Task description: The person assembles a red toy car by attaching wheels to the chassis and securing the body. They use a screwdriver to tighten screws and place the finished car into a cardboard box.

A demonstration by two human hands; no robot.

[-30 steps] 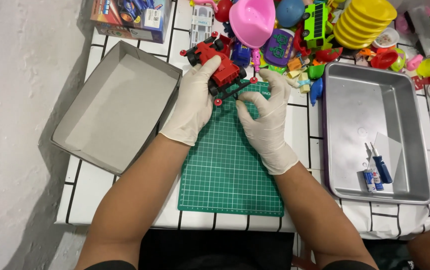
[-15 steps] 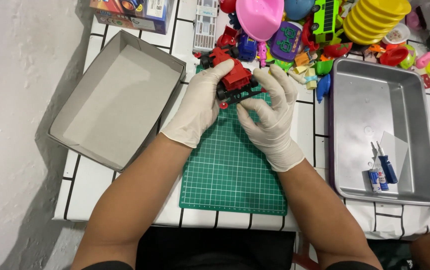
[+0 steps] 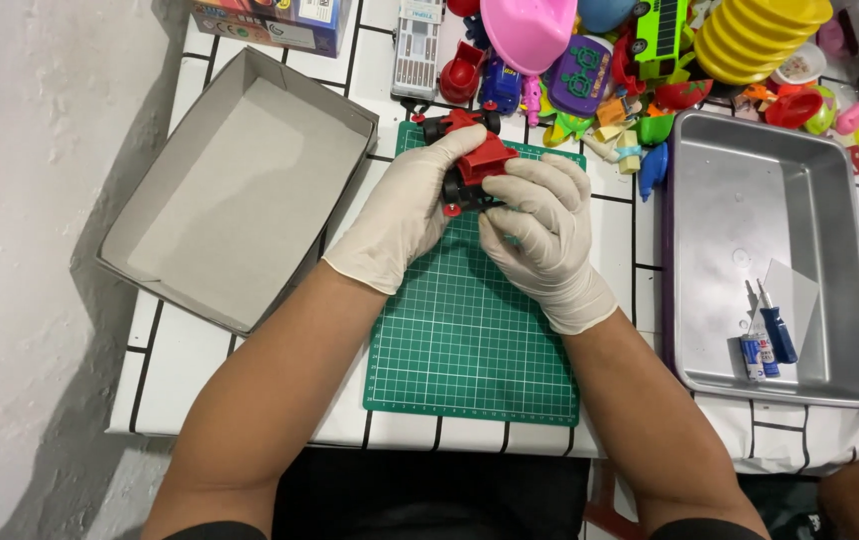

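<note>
Head view has us looking down at the red toy car [image 3: 478, 165] with black wheels, gripped between both gloved hands over the far end of the green cutting mat [image 3: 470, 330]. Compared with a second ago the car has barely shifted — it's been pulled a touch nearer to us and turned a bit in the grip, so more of its underside and wheels shows now. Our guess is we're in the middle of working on the car itself, not putting it down anywhere.

Our left hand [image 3: 405, 210] is wrapped around the car's left side, fingers curled over the top. Our right hand [image 3: 540, 225] is closed on the other side, fingertips pressing at the wheel end — so both hands are clamped on the same toy, touching each other around it.

Going outward: an open grey cardboard box [image 3: 230, 190] sits left of the mat, and a metal tray [image 3: 765, 250] sits right of it, with a small blue screwdriver [image 3: 778, 325] and a little tube beside it. Along the far edge there's a heap of colourful plastic toys [image 3: 630, 70], including a stack of yellow cups [image 3: 760, 35] and a pink bowl [image 3: 528, 30].

All of it rests on a white tiled table [image 3: 170, 370] with dark grout lines, next to a plain pale wall on the left.
</note>
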